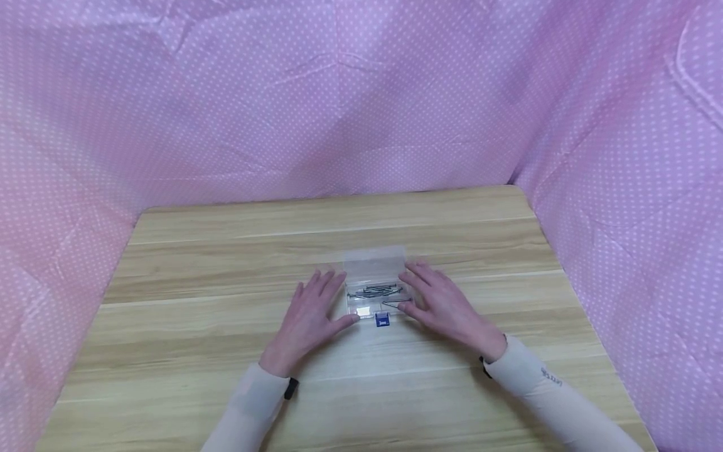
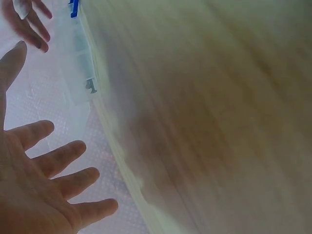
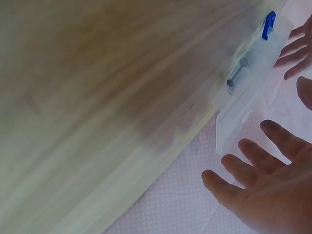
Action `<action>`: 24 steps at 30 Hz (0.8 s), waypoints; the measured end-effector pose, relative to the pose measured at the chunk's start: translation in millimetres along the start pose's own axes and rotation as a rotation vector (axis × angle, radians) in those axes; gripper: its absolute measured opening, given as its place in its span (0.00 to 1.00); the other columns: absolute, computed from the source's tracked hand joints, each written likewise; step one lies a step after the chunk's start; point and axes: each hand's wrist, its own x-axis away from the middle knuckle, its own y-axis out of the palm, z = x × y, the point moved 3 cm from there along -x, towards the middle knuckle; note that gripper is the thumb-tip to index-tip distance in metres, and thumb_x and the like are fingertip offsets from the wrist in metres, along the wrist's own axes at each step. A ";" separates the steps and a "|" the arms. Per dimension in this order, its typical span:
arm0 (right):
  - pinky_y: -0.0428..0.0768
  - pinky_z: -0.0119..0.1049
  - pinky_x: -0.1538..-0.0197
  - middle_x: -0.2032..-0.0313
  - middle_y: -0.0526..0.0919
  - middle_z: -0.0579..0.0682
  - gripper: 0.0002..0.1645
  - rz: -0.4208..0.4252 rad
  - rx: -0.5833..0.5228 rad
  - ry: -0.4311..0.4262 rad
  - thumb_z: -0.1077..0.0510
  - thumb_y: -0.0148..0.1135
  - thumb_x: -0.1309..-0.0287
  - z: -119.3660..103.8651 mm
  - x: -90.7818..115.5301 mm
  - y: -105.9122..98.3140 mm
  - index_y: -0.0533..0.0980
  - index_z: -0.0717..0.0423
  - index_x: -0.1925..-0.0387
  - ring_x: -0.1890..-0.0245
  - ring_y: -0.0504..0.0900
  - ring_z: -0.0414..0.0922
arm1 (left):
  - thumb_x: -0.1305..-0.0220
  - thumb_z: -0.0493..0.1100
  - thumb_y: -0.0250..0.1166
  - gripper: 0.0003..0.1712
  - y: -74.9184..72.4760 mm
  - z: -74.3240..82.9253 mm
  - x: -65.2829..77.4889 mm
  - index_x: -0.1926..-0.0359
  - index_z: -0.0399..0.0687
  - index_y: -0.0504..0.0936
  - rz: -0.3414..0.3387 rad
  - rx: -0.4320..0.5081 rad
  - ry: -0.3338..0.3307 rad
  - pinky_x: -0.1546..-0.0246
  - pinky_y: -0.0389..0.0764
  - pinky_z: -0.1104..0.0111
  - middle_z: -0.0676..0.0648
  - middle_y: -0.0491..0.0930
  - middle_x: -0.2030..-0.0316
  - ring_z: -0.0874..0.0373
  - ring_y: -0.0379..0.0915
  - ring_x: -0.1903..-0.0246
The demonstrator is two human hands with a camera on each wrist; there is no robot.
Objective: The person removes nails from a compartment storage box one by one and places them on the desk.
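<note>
Item one: a see-through plastic box [image 1: 369, 304], on the table between both hands. We record its long axis as running nine o'clock to three, taking twelve as the table's far edge. Lid [image 1: 374, 262] open, folded back toward twelve; blue latch [image 1: 382, 321] at six.

Contents: a heap of nails [image 1: 375, 291], possibly screws, lying mostly lengthwise toward twelve; one single nail [image 1: 397, 303] apart from the heap, at about four. A bright patch sits at seven; we cannot tell glare from label.

Left hand [image 1: 307, 317]: fingers spread, thumb standing off from them, nothing held. From its middle the box lies toward three o'clock, slightly upward; the thumb tip is by the seven-o'clock corner.

Right hand [image 1: 446, 307]: fingers parted and extended, nothing held. From it the box lies toward nine. We judge this hand slightly nearer, its thumb overlapping the box's edge beside the single nail. Whether either hand touches the box, we cannot tell.

Sleeves: left sleeve [image 1: 248, 398] and right sleeve [image 1: 528, 370], both pale, the right bearing dark lettering; a black band at each wrist.

Surface: wood-grain table [image 1: 214, 270], rounded far corners. Room: pink cloth [image 1: 316, 113] with white dots, hung beyond the table from nine through twelve to three, creased.
</note>
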 end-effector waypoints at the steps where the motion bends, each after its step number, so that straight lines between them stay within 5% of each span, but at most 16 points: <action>1: 0.66 0.64 0.30 0.28 0.69 0.64 0.40 0.004 -0.004 -0.009 0.42 0.70 0.37 -0.5 -0.2 -0.1 0.74 0.61 0.32 0.28 0.66 0.64 | 0.39 0.72 0.68 0.54 0.9 0.2 -0.1 0.21 0.52 0.62 -0.007 -0.005 0.003 0.28 0.53 0.34 0.37 0.63 0.25 0.34 0.52 0.24; 14: 0.76 0.56 0.36 0.38 0.79 0.58 0.19 -0.011 -0.046 0.004 0.50 0.75 0.40 -5.9 -2.1 3.7 0.84 0.54 0.51 0.36 0.76 0.56 | 0.37 0.69 0.68 0.46 7.2 4.2 -2.9 0.25 0.54 0.70 -0.078 -0.055 -0.011 0.27 0.61 0.42 0.40 0.72 0.30 0.39 0.63 0.28; 24: 0.81 0.46 0.45 0.49 0.81 0.52 0.08 -0.023 -0.025 -0.002 0.55 0.77 0.42 -7.9 -6.5 7.3 0.88 0.51 0.61 0.49 0.78 0.49 | 0.36 0.66 0.69 0.39 9.0 4.6 -6.6 0.29 0.55 0.76 -0.066 -0.070 0.028 0.30 0.68 0.48 0.43 0.78 0.37 0.44 0.71 0.35</action>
